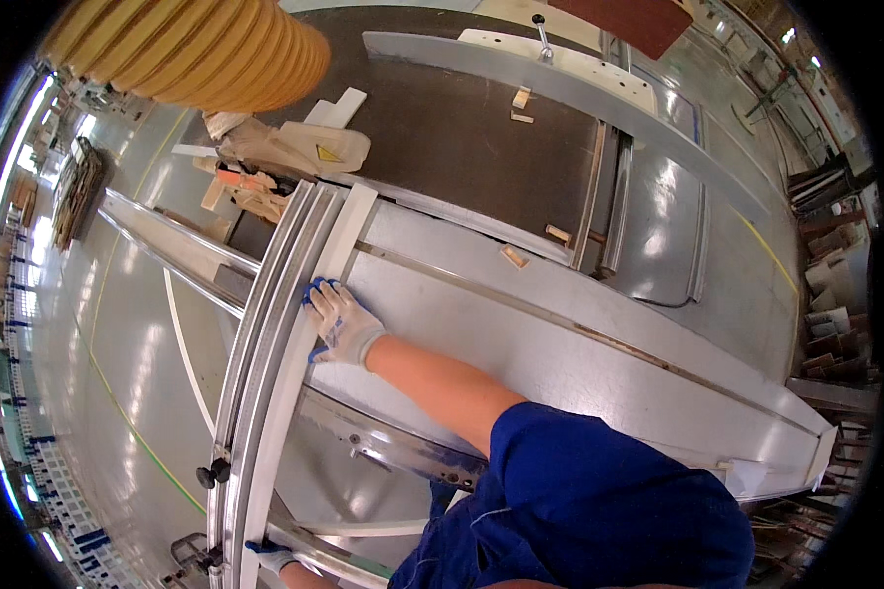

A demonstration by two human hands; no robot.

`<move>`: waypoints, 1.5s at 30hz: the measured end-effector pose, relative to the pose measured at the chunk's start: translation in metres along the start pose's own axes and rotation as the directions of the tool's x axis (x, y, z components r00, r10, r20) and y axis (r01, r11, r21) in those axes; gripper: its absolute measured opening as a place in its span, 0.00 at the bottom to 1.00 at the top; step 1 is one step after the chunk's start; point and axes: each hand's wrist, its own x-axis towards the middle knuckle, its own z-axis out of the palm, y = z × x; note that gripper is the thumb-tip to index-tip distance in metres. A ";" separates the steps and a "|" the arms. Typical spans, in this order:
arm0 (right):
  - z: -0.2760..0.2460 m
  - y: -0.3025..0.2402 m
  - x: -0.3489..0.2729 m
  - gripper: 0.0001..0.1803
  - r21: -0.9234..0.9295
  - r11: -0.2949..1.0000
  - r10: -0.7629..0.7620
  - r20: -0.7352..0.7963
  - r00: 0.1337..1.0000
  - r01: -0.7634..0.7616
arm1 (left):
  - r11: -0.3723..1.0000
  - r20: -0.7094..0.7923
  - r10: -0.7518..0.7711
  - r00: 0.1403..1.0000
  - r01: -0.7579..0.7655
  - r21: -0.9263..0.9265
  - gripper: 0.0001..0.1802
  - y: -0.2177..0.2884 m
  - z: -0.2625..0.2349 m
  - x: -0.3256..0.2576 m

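A long, narrow white strip lies along the ribbed metal fence of a sliding-table saw. My right hand, in a white glove with blue fingertips, rests flat on the strip, fingers stretched and the thumb apart. Its arm reaches across the grey metal table. At the lower edge, my left hand, gloved alike, has its fingers over the near part of the same strip; much of this hand is cut off. The strip's far end reaches up near the pale saw guard.
A thick yellow ribbed hose hangs over the far left. On the dark tabletop lie small wood offcuts, with a grey rip fence beyond. A black knob sticks out from the metal fence. Stacked boards stand far right.
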 end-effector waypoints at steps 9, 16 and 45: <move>-0.002 -0.006 0.012 0.55 0.014 1.000 0.007 0.073 0.997 -0.008 | 1.000 0.015 -0.009 1.000 0.009 0.006 0.42 -0.004 0.007 0.012; -0.006 -0.010 0.018 0.56 0.061 0.997 0.043 0.049 0.998 -0.046 | 1.000 0.016 -0.006 1.000 0.006 0.001 0.43 0.000 0.004 0.018; -0.023 -0.024 0.059 0.57 0.038 0.996 0.074 0.111 0.991 -0.078 | 0.999 0.018 -0.009 1.000 0.010 -0.033 0.46 0.030 -0.003 0.043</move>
